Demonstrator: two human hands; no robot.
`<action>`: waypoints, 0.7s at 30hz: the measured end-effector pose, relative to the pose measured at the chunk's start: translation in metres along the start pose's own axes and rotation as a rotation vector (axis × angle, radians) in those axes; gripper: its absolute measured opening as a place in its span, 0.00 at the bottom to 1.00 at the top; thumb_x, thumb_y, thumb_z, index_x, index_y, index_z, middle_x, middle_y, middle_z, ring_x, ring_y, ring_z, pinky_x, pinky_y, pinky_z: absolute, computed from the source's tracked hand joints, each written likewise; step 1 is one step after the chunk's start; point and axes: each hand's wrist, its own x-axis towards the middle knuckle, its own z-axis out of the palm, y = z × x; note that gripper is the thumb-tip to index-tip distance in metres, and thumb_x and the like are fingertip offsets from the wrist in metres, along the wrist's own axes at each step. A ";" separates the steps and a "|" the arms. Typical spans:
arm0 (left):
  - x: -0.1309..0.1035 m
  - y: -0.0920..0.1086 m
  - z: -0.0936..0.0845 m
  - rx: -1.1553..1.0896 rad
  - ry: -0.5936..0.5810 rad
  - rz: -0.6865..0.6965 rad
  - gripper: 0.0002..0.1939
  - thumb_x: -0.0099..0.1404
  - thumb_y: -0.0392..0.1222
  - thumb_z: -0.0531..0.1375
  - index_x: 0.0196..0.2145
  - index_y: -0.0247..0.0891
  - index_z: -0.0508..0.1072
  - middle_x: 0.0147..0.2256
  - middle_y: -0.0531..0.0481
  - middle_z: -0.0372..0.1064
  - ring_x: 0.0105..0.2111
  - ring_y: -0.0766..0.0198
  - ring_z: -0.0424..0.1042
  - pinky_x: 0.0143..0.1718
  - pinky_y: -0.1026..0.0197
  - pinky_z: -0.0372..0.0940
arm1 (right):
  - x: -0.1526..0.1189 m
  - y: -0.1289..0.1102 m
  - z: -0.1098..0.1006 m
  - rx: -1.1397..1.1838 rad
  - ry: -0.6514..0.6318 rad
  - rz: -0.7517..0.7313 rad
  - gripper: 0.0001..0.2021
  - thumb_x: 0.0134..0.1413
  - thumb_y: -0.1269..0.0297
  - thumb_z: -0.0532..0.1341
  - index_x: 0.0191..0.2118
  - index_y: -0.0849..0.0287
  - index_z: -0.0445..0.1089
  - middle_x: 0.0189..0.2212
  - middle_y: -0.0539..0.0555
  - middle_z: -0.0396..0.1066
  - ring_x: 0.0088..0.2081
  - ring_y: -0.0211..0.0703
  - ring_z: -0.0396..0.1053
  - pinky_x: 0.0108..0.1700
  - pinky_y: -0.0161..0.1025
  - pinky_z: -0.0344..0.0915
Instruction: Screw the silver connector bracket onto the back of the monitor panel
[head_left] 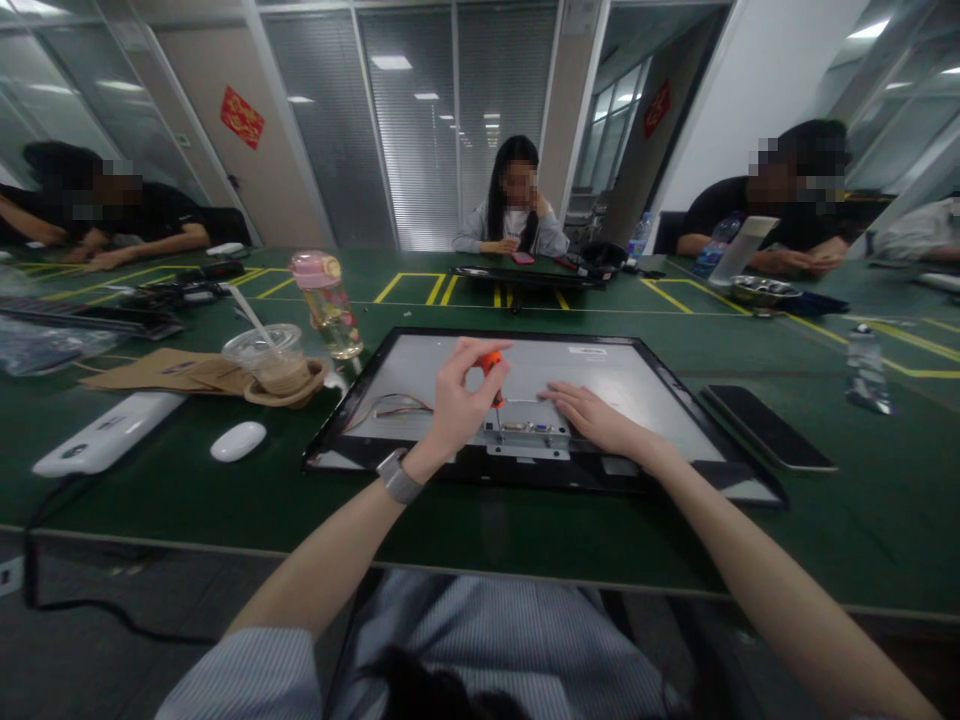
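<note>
My left hand (463, 398) grips the orange handle of a screwdriver (493, 368). The screwdriver stands nearly upright, its thin shaft reaching down to the left end of a metal bracket with connector ports (529, 430). This bracket sits near the close edge of a flat display panel (630, 385), which has a silvery back and a black frame. Fingers stretched out, my right hand (589, 412) lies flat on the panel just right of the bracket. Thin coloured wires (401, 405) run across the panel's left part.
Left of the panel are a pink-lidded bottle (328, 305), an iced drink cup (274, 365), a brown paper bag (169, 370), a white mouse (238, 441) and a white power strip (109, 430). A black phone (769, 427) lies to the right. Several people sit around the green table.
</note>
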 end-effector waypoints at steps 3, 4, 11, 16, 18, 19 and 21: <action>0.001 0.001 -0.001 0.034 0.027 -0.004 0.06 0.67 0.39 0.66 0.42 0.43 0.80 0.34 0.51 0.66 0.35 0.63 0.67 0.41 0.59 0.66 | -0.001 0.000 -0.001 0.001 -0.004 0.003 0.32 0.73 0.48 0.38 0.68 0.57 0.64 0.70 0.62 0.59 0.72 0.56 0.54 0.71 0.61 0.49; 0.001 0.002 -0.001 0.032 0.024 -0.013 0.06 0.68 0.40 0.64 0.42 0.43 0.81 0.35 0.50 0.67 0.35 0.63 0.67 0.41 0.59 0.67 | -0.001 -0.001 -0.002 0.003 -0.006 0.006 0.32 0.73 0.48 0.38 0.68 0.57 0.64 0.70 0.62 0.59 0.72 0.56 0.54 0.71 0.61 0.49; 0.000 0.006 -0.003 -0.067 -0.050 -0.130 0.19 0.77 0.41 0.47 0.54 0.40 0.76 0.42 0.45 0.76 0.39 0.61 0.74 0.44 0.56 0.70 | -0.003 -0.008 -0.006 0.013 -0.024 0.044 0.31 0.73 0.50 0.38 0.68 0.58 0.65 0.71 0.62 0.58 0.72 0.56 0.53 0.72 0.59 0.47; -0.002 0.000 0.000 -0.068 -0.048 -0.104 0.15 0.74 0.43 0.56 0.55 0.42 0.75 0.39 0.48 0.73 0.38 0.63 0.72 0.42 0.59 0.69 | -0.002 -0.004 -0.004 0.023 0.001 0.019 0.31 0.73 0.49 0.39 0.67 0.55 0.65 0.70 0.60 0.59 0.71 0.56 0.54 0.71 0.61 0.49; -0.002 -0.002 0.000 -0.009 -0.020 -0.065 0.11 0.71 0.42 0.61 0.50 0.43 0.77 0.39 0.49 0.71 0.37 0.64 0.70 0.42 0.59 0.68 | -0.002 -0.002 -0.002 0.027 0.009 0.007 0.30 0.73 0.49 0.40 0.67 0.54 0.65 0.70 0.59 0.60 0.71 0.57 0.54 0.71 0.62 0.50; -0.001 -0.003 0.000 0.024 -0.005 -0.051 0.10 0.70 0.42 0.63 0.48 0.43 0.78 0.38 0.49 0.70 0.37 0.64 0.69 0.42 0.59 0.67 | -0.002 -0.001 -0.001 0.029 0.012 0.002 0.30 0.73 0.49 0.40 0.67 0.54 0.66 0.70 0.59 0.60 0.71 0.57 0.54 0.71 0.62 0.50; -0.001 -0.002 0.000 0.066 0.010 -0.036 0.08 0.68 0.42 0.64 0.45 0.43 0.79 0.38 0.49 0.69 0.37 0.63 0.68 0.43 0.58 0.67 | -0.001 0.001 0.000 0.033 0.015 -0.002 0.30 0.73 0.49 0.40 0.67 0.54 0.66 0.70 0.59 0.60 0.71 0.57 0.54 0.71 0.63 0.49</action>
